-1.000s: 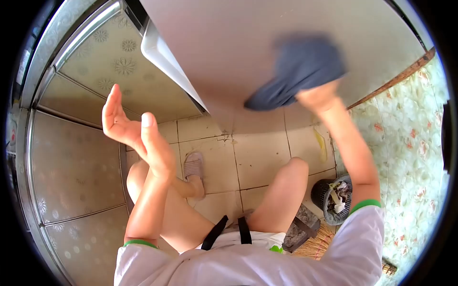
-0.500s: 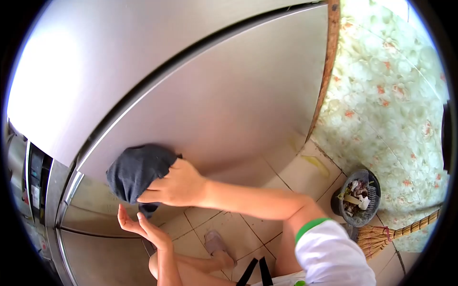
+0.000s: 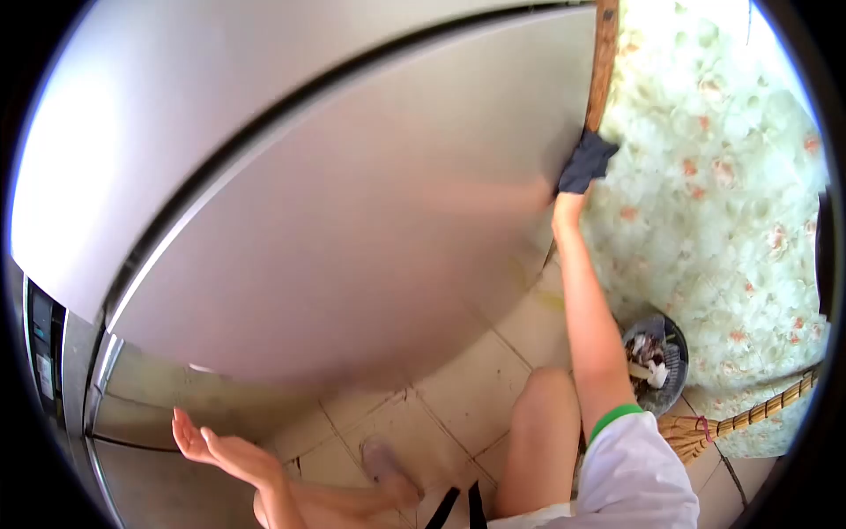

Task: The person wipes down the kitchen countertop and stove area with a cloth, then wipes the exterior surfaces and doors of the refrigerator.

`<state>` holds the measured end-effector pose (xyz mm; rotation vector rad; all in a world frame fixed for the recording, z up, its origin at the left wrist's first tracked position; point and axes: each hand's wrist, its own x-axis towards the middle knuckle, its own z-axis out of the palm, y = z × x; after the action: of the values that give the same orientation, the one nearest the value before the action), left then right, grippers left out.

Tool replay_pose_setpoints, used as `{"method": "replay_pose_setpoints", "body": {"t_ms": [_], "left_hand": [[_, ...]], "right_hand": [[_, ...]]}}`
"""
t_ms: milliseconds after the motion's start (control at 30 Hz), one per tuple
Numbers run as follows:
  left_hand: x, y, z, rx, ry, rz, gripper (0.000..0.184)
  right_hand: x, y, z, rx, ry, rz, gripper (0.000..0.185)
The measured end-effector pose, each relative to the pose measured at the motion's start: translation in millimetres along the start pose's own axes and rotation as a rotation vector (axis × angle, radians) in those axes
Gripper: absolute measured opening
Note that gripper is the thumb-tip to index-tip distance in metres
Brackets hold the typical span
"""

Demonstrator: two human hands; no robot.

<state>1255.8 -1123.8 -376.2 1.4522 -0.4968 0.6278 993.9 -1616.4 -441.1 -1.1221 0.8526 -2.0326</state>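
My right hand [image 3: 571, 208] presses a dark grey cloth [image 3: 589, 163] against the right edge of a silvery refrigerator door [image 3: 352, 220]. The cloth hides most of its fingers. Just above the cloth runs a brown wooden strip [image 3: 604, 62] between the door and the wall. Low on the left, my left hand [image 3: 218, 448] hangs in the air with the palm turned up. Its fingers are apart and hold nothing.
A bin [image 3: 677, 370] with scraps in it stands on the tiled floor [image 3: 467, 392] at right. Beside it lies a straw broom [image 3: 696, 434]. Flower-patterned covering [image 3: 705, 229] lines the right wall. Another metal-fronted unit [image 3: 167, 476] is at lower left.
My right hand has carried the cloth from the lower left of the door across to its right edge. My left hand has dropped slightly down and to the left.
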Motion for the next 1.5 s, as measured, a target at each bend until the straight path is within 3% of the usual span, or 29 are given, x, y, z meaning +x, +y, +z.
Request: {"method": "replay_pose_setpoints", "body": {"t_ms": [100,167,367,533,633,700,733,767,800,833,867,900,933,1000,1033,1100,1133,1167,1233,1267,1300,1333,1367,1400,1433,1467,1500], "left_hand": [[-5.7,17.7,6.5,0.037,-0.028,-0.023,0.047],[-9.6,28.6,6.6,0.043,-0.052,-0.028,0.046],[-24.0,35.9,-6.9,0.037,-0.067,0.033,0.042],[-23.9,28.8,3.0,-0.003,-0.075,0.013,0.041],[-16.7,14.0,11.8,0.001,-0.099,0.078,0.045],[-17.8,13.5,20.9,-0.012,-0.141,0.105,0.045],[-19.3,14.8,21.3,0.021,-0.139,0.099,0.045],[-19.9,15.5,22.4,0.045,-0.144,0.09,0.045],[-19.3,13.0,23.7,0.049,-0.125,0.116,0.047],[-17.9,12.1,24.2,0.037,-0.116,0.112,0.047],[-15.1,10.2,24.2,0.087,-0.081,0.149,0.049],[-11.0,7.7,25.3,0.13,-0.058,0.187,0.052],[-5.9,3.4,25.2,0.125,-0.033,0.242,0.052],[4.3,6.5,25.4,0.163,0.095,0.187,0.046],[11.2,4.1,23.9,0.113,0.151,0.164,0.044],[21.7,-0.3,18.0,0.086,0.203,0.104,0.04],[23.5,-2.6,15.7,0.081,0.184,0.114,0.041],[24.6,-3.4,18.5,0.068,0.17,0.12,0.041],[18.2,-6.6,19.4,0.063,0.128,0.086,0.043],[17.0,-11.9,17.0,0.127,0.101,0.109,0.045],[13.6,-9.3,15.6,0.134,0.095,0.1,0.045],[11.3,-2.9,18.4,0.151,0.07,0.12,0.045],[8.5,2.6,22.4,0.163,0.049,0.142,0.045],[5.4,6.1,23.3,0.166,0.041,0.13,0.045],[4.2,6.9,22.8,0.163,0.043,0.135,0.045],[3.5,7.2,20.8,0.173,0.011,0.162,0.046],[3.0,7.4,18.1,0.186,-0.024,0.191,0.048]], "right_hand": [[-100.6,94.7,-41.4,-0.033,0.212,0.085,0.043],[-171.5,123.0,-70.4,-0.156,0.258,0.329,0.042],[-338.4,187.1,-122.1,-0.015,0.119,1.077,0.039],[-457.4,73.7,-16.3,0.074,0.374,1.752,0.027],[-475.1,-1.1,35.4,0.215,0.542,2.156,0.021],[-451.3,-35.6,55.2,0.31,0.536,2.284,0.019],[-435.0,-52.6,62.6,0.388,0.425,2.328,0.018],[-429.6,-51.5,60.4,0.613,0.349,2.503,0.015],[-396.9,-101.0,71.6,0.641,0.278,2.457,0.009],[-387.3,-124.9,71.7,0.95,-0.009,2.322,0.005],[-349.1,-181.1,95.4,0.783,0.033,2.318,0.013],[-352.1,-184.7,95.7,1.29,-0.092,2.372,0.015],[-324.1,-219.9,99.3,1.555,-0.171,2.335,0.009],[-264.5,-279.5,106.2,1.265,-0.274,2.325,0.004],[-247.6,-291.5,106.9,1.198,-0.378,2.266,0.014],[-279.3,-240.7,100.4,1.772,-0.869,1.772,0.011],[-268.6,-244.9,79.4,1.437,-0.695,1.865,0.014],[-259.4,-225.8,70.3,1.303,-0.752,1.844,0.016],[-231.4,-190.7,39.6,0.936,-0.525,1.915,0.011],[-217.0,-178.1,17.7,0.977,-0.37,1.803,0.01],[-206.5,-133.4,-3.0,1.199,-0.381,1.806,0.01],[-187.0,-94.2,-19.8,1.099,-0.274,1.704,0.014],[-164.9,-88.3,-17.9,0.601,-0.03,1.327,0.021],[-134.7,-31.2,-41.1,0.579,-0.189,1.212,0.023],[-104.5,22.7,-46.8,0.549,0.015,1.164,0.02],[-84.9,14.2,-43.3,0.311,0.138,1.035,0.016],[-47.4,108.9,-67.5,0.387,0.217,0.89,0.009]]}}
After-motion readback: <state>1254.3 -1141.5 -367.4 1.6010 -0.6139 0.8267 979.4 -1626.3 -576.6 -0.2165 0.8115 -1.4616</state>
